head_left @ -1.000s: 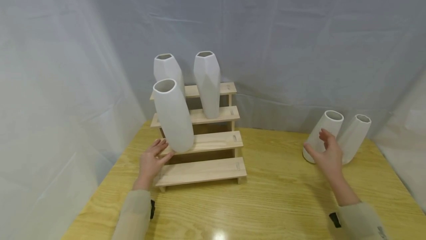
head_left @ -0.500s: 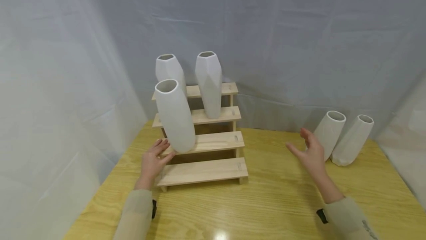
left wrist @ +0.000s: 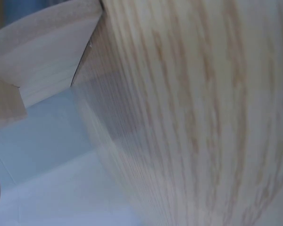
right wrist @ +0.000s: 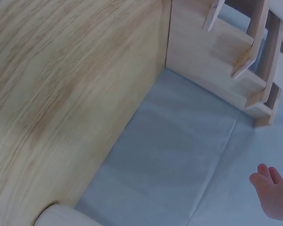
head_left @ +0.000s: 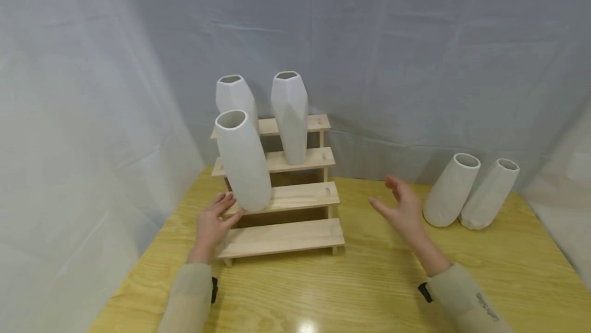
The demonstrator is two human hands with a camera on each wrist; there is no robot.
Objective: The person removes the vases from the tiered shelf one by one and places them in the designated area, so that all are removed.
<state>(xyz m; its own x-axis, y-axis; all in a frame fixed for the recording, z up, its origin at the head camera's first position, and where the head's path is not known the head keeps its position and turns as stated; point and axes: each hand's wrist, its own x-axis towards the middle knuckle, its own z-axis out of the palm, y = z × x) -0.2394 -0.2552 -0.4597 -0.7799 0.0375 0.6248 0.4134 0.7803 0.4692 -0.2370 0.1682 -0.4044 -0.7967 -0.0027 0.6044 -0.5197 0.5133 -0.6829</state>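
My left hand (head_left: 212, 228) is at the left end of the tiered wooden stand (head_left: 281, 238), its fingertips close to the base of a smooth white vase (head_left: 243, 163). Whether they touch the vase or only the step cannot be made out. That vase stands on the second step from the bottom. My right hand (head_left: 402, 215) is above the table, fingers spread and holding nothing, between the stand and a white vase (head_left: 450, 192). In the right wrist view, part of the right hand (right wrist: 276, 193) shows at the lower right edge.
A faceted white vase (head_left: 290, 117) stands one step higher, and another faceted vase (head_left: 235, 97) rises behind the front one. At the table's right, a ribbed-looking white vase (head_left: 489, 197) stands beside the smooth one. Grey sheeting (head_left: 392, 66) hangs behind the wooden table (head_left: 369, 281).
My right hand has moved left, away from the two vases on the right, toward the stand. My left hand and the vases stay where they were.
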